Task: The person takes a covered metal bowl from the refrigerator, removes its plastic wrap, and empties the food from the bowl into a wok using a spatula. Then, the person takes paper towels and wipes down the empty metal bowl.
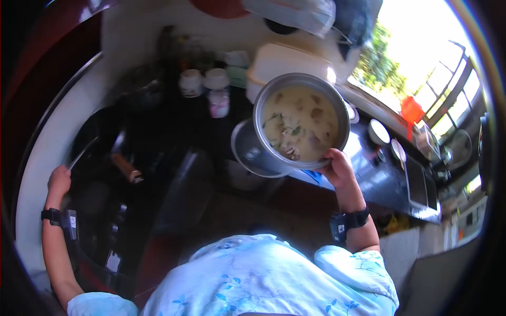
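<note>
My right hand [340, 168] is closed on the near rim of a round metal pot [343, 102]. Pale, creamy soup [303, 124] with lumps and green leaves fills much of the pot. Partly under the pot lies a round, grey, see-through-looking vessel or lid [246, 152]. At the far left, my left hand [59, 180] is closed around a thin metal utensil handle [83, 152], whose far end fades into the dark stove area. A brown handle [126, 168] sticks out to the right of that hand.
White-lidded jars [191, 83] and a pink-and-white container [218, 103] stand at the back. Behind the pot is a cream box [290, 55]. Along the right counter are a white bowl [378, 131], a sink [418, 184] and an orange utensil [411, 111] by the window.
</note>
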Demonstrator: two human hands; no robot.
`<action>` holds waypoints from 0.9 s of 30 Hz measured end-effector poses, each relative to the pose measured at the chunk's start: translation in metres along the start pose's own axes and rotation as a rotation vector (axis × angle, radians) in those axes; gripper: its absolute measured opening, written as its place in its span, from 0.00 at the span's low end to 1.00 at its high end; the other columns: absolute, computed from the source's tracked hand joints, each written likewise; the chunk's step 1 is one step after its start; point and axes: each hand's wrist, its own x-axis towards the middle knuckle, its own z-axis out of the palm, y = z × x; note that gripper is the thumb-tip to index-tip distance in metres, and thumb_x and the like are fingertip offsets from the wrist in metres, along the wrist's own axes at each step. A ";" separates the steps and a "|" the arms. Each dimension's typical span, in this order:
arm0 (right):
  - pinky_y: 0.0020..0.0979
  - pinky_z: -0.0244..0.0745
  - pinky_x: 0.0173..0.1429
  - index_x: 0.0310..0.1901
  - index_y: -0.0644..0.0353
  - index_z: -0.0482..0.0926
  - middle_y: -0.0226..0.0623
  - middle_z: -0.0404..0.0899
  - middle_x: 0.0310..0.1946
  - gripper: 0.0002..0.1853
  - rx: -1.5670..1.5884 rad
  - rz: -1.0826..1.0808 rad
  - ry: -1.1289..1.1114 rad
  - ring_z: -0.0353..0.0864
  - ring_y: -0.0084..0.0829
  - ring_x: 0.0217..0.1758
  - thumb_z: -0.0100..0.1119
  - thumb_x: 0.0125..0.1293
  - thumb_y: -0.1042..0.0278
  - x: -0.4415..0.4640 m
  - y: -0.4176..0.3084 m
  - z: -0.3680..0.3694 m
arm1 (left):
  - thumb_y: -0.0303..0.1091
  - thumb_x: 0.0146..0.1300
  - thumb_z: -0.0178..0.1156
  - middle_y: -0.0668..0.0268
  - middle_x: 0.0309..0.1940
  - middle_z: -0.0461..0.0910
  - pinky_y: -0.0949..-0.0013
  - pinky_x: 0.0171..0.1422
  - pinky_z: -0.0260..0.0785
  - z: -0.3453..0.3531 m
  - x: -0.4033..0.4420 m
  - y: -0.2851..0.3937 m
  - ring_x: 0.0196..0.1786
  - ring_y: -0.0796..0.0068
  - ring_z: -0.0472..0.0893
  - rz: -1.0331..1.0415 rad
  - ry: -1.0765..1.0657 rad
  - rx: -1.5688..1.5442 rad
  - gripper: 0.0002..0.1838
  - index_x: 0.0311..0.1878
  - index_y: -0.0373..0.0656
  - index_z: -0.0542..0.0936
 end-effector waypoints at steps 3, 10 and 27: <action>0.47 0.78 0.43 0.52 0.74 0.62 0.52 0.71 0.45 0.22 -0.024 0.002 -0.193 0.77 0.47 0.43 0.42 0.53 0.79 0.034 0.006 0.078 | 0.36 0.60 0.49 0.65 0.17 0.68 0.67 0.23 0.61 -0.013 -0.025 -0.019 0.19 0.71 0.68 -0.079 -0.119 -0.287 0.10 0.29 0.40 0.71; 0.49 0.79 0.39 0.56 0.67 0.59 0.50 0.68 0.49 0.24 -0.164 0.101 -0.514 0.76 0.50 0.43 0.38 0.53 0.80 0.139 0.050 0.255 | 0.38 0.66 0.40 0.74 0.15 0.62 0.81 0.15 0.50 -0.118 -0.138 0.066 0.13 0.87 0.58 -0.392 -0.170 -0.936 0.11 0.40 0.43 0.70; 0.46 0.80 0.31 0.58 0.51 0.54 0.43 0.68 0.48 0.26 -0.111 0.157 -0.922 0.76 0.42 0.44 0.53 0.59 0.70 0.202 0.170 0.459 | 0.43 0.67 0.42 0.74 0.17 0.59 0.83 0.16 0.52 -0.087 -0.105 0.177 0.14 0.88 0.56 -0.385 -0.132 -1.786 0.26 0.67 0.57 0.50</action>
